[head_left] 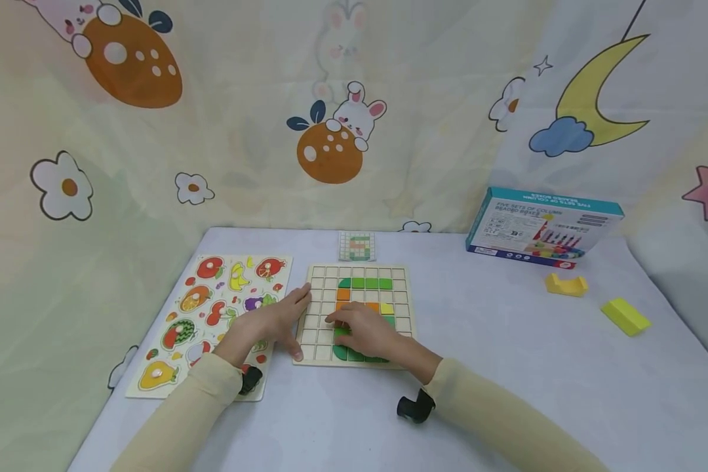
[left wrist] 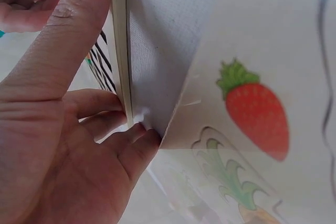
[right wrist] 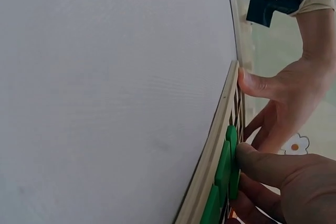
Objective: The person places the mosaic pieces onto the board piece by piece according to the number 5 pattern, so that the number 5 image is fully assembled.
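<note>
A square wooden grid board (head_left: 315, 337) lies on the table, with green, orange and yellow tiles (head_left: 372, 283) in its cells. My left hand (head_left: 271, 322) rests along the board's left edge, thumb at the near corner and fingers farther up the side. In the left wrist view, the left fingers (left wrist: 139, 148) touch down beside the board's rim. Over the board's middle, my right hand (head_left: 368, 330) pinches a green tile (right wrist: 233, 169) with thumb and fingers, close to the grid surface. That hand covers several middle cells in the head view.
A fruit puzzle board (head_left: 171, 354) lies left, partly under the left forearm. Behind the grid board is a small pattern card (head_left: 356, 246). A box (head_left: 543, 226) stands at the back right, near a yellow arched block (head_left: 566, 286) and a yellow-green block (head_left: 625, 316).
</note>
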Demonstrator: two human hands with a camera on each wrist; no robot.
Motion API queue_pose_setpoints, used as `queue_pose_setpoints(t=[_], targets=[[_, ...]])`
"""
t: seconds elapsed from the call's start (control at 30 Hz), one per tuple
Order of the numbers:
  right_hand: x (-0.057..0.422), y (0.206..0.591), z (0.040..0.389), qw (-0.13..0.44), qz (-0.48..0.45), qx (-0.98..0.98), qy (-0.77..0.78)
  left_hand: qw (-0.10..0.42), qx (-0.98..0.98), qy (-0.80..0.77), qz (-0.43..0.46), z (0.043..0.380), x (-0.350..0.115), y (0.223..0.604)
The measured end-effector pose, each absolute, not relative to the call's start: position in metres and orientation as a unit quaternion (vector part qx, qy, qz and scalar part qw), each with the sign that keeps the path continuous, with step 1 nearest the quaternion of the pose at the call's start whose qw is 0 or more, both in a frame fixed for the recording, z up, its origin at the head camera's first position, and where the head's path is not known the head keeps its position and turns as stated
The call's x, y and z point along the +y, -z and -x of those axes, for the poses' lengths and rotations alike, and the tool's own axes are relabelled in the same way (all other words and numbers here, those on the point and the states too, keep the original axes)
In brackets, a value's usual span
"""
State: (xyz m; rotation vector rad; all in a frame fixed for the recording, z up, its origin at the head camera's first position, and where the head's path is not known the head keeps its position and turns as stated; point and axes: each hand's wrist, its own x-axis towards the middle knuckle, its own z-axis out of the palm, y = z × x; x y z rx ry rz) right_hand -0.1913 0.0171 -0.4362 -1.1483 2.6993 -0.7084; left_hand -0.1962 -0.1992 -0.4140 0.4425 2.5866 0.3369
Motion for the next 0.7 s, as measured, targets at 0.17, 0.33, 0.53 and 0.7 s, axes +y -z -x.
queue_pose_setpoints(t=[0.17,0.33,0.53,0.7], targets=[[0.018,0.437,0.189,0.062,0.375,0.892,0.243,0.245,0.947,-0.122,-0.166,0.196,-0.197,0.412],[0.023,0.435,0.187,0.067,0.372,0.89,0.253,0.246,0.946,-0.124,-0.171,0.197,-0.194,0.411],[0.026,0.435,0.187,0.067,0.381,0.885,0.259,0.248,0.946,-0.123,-0.172,0.196,-0.196,0.411],[0.037,0.429,0.188,0.063,0.378,0.885,0.264,0.253,0.945,-0.123,-0.167,0.197,-0.197,0.413]])
